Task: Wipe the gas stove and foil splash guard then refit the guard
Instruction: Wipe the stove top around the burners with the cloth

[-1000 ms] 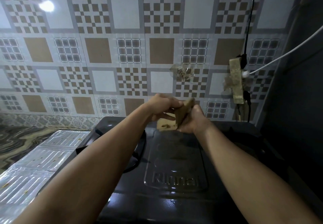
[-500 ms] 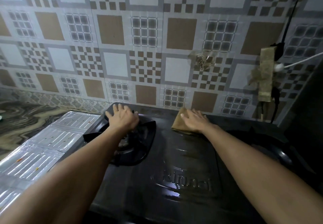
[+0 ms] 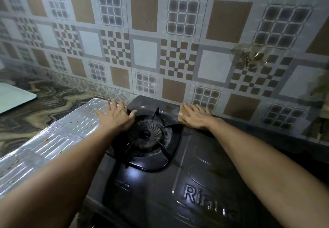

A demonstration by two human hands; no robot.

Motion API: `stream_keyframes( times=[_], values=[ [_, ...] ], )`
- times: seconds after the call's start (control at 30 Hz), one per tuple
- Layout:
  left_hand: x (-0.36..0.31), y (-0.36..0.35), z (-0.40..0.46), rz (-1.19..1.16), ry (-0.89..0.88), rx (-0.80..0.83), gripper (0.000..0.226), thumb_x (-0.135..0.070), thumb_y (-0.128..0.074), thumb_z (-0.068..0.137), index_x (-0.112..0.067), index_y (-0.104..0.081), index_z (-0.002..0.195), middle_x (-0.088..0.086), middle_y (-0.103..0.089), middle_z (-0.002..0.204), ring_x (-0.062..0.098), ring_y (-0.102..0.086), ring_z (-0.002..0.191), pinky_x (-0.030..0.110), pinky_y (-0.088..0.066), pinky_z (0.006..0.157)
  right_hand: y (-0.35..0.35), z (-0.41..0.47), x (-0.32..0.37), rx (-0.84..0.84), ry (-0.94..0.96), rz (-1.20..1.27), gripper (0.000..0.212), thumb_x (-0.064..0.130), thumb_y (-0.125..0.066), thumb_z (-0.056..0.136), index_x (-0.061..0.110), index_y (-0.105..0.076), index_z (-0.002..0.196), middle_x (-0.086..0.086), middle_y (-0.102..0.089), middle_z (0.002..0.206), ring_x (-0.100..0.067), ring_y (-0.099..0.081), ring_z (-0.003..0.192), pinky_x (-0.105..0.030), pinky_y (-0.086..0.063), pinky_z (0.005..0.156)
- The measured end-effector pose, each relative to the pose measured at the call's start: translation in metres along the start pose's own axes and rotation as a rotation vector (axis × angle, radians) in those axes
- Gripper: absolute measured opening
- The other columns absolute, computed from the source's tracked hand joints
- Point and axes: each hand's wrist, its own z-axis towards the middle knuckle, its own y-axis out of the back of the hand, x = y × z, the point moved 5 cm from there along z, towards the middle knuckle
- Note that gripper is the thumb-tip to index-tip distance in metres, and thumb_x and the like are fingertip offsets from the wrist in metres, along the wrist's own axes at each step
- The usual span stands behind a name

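A black gas stove (image 3: 210, 170) fills the lower middle, with its left burner and pan support (image 3: 151, 135) exposed. My left hand (image 3: 115, 116) lies flat with fingers spread on the stove's back left corner, touching the burner's rim. My right hand (image 3: 195, 117) presses flat on a tan cloth (image 3: 181, 119) at the stove's back edge, against the wall; most of the cloth is hidden under the palm. The foil splash guard (image 3: 53, 137) lies flat on the counter left of the stove, with small food specks on it.
A patterned tile wall (image 3: 160, 40) rises just behind the stove, with a greasy stain (image 3: 251, 58) at the right. A marbled counter (image 3: 39, 106) extends left, holding a pale green board (image 3: 12, 97) at the far left edge.
Both hands were together folding the cloth above the stove. They parted: the left settled on the burner corner, the right pressed the cloth flat on the stove's back edge. The camera moved closer.
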Motion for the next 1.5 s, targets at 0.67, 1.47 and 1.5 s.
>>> stream_keyframes(
  times=[0.67, 1.47, 1.5],
  values=[
    [0.006, -0.015, 0.004, -0.098, 0.041, 0.031, 0.093, -0.07, -0.023, 0.089, -0.009, 0.004, 0.154, 0.009, 0.01, 0.162, 0.027, 0.006, 0.15, 0.066, -0.005, 0.113, 0.024, 0.092, 0.127, 0.142, 0.457, -0.002, 0.067, 0.053, -0.021, 0.1, 0.024, 0.006, 0.154, 0.002, 0.007, 0.162, -0.018, 0.009, 0.148, -0.044, 0.01, 0.116],
    [0.016, -0.017, 0.009, -0.137, 0.165, 0.09, 0.107, -0.079, -0.026, 0.082, -0.007, 0.01, 0.153, 0.007, 0.012, 0.162, 0.026, 0.007, 0.15, 0.068, -0.006, 0.112, 0.022, 0.1, 0.125, 0.202, 0.437, -0.06, 0.082, 0.064, -0.029, 0.093, 0.025, 0.012, 0.153, -0.002, 0.011, 0.162, -0.031, 0.008, 0.148, -0.059, 0.005, 0.114],
    [0.015, -0.017, 0.008, -0.141, 0.163, 0.091, 0.107, -0.079, -0.026, 0.082, -0.007, 0.009, 0.153, 0.008, 0.011, 0.162, 0.027, 0.006, 0.15, 0.068, -0.006, 0.112, 0.022, 0.093, 0.113, 0.191, 0.418, -0.069, 0.077, 0.057, -0.029, 0.097, 0.025, 0.013, 0.153, -0.001, 0.012, 0.162, -0.031, 0.009, 0.148, -0.059, 0.006, 0.114]
  ],
)
